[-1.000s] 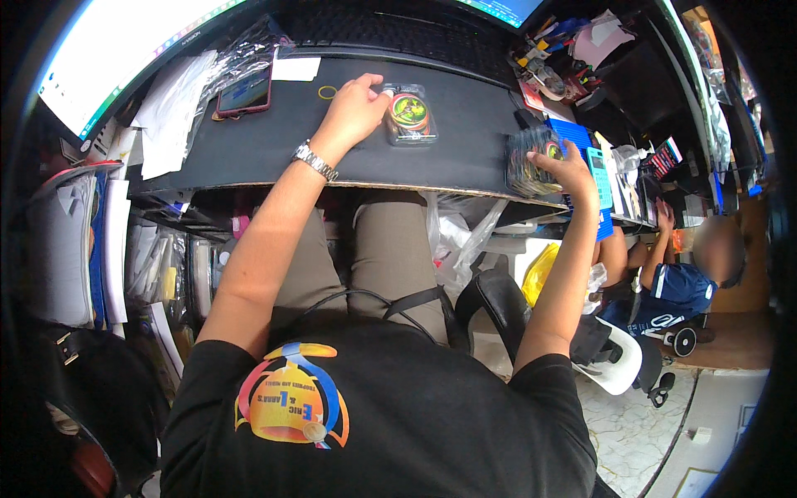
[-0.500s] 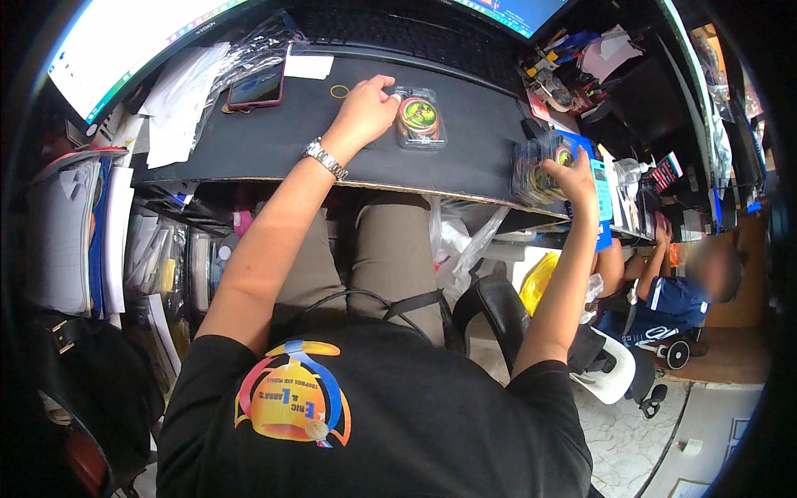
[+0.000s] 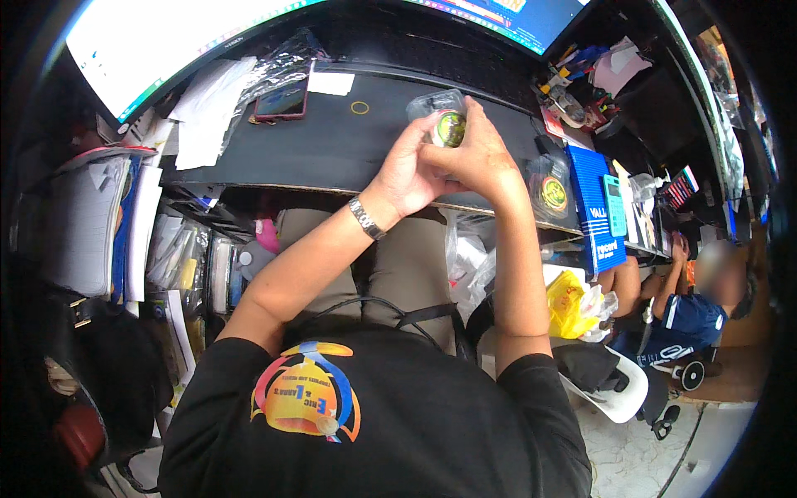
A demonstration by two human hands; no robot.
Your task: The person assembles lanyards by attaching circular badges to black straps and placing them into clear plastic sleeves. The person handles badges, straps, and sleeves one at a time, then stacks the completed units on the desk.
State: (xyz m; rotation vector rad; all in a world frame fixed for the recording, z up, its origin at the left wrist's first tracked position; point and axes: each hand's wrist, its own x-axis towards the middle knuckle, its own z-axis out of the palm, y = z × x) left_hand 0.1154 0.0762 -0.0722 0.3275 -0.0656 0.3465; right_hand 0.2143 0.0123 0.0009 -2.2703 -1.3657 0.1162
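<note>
Both my hands are raised over the near part of the black desk, closed around a clear plastic case (image 3: 451, 129) with a round green-and-gold medal-like disc inside. My left hand (image 3: 407, 170) grips its left and near side, and a metal watch circles that wrist. My right hand (image 3: 481, 153) wraps its right side, with fingers up along the edge. Part of the case is hidden behind the fingers. To the right, at the desk edge, lie similar clear cases (image 3: 551, 189), the top one showing a yellow-green disc; I cannot tell how many.
A phone (image 3: 282, 101), a yellow rubber band (image 3: 359, 107) and loose papers (image 3: 203, 124) lie left on the desk (image 3: 315, 153). A blue record book (image 3: 596, 207) and teal calculator (image 3: 614, 203) sit right. Another person (image 3: 685, 319) sits beyond; a yellow bag (image 3: 569, 305) is below.
My right hand has let go of the cases at the right and come left to the single case. That case, earlier flat on the desk beside my left hand, is now between both hands.
</note>
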